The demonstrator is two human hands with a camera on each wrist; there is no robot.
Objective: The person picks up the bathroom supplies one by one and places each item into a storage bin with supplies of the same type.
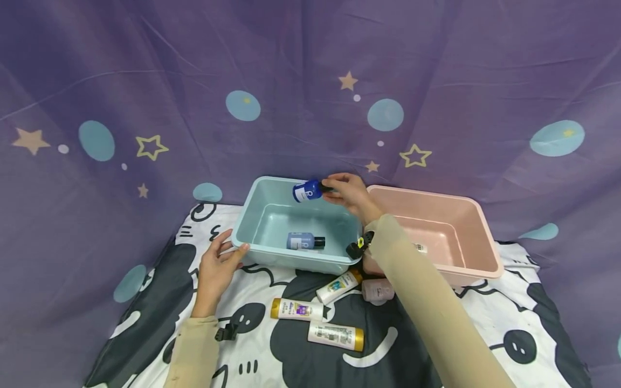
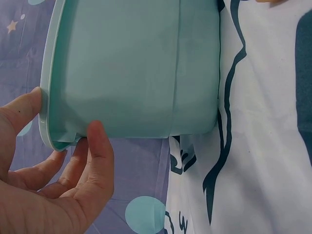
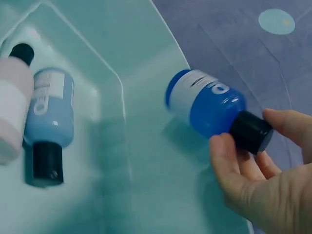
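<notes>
My right hand [image 1: 350, 195] pinches the black cap of a dark blue bottle [image 1: 306, 191] with a white label. The bottle is tilted on its side over the far rim of a teal plastic bin [image 1: 281, 253]. Inside that bin lie a light blue bottle [image 3: 49, 109] with a black cap and a pale pink bottle [image 3: 13, 105], side by side in the right wrist view. At the bin's near left corner my left hand [image 1: 218, 269] grips the rim, thumb on the rim [image 2: 45, 107] and fingers bent under the corner.
A pink bin [image 1: 466, 234] stands right of the teal one, partly behind my right sleeve. In front lie white gold-capped bottles [image 1: 298, 309], [image 1: 336, 335], [image 1: 337, 288] and a pink bottle [image 1: 378, 290] on the patterned cloth [image 1: 262, 350]. A purple curtain [image 1: 301, 140] hangs behind.
</notes>
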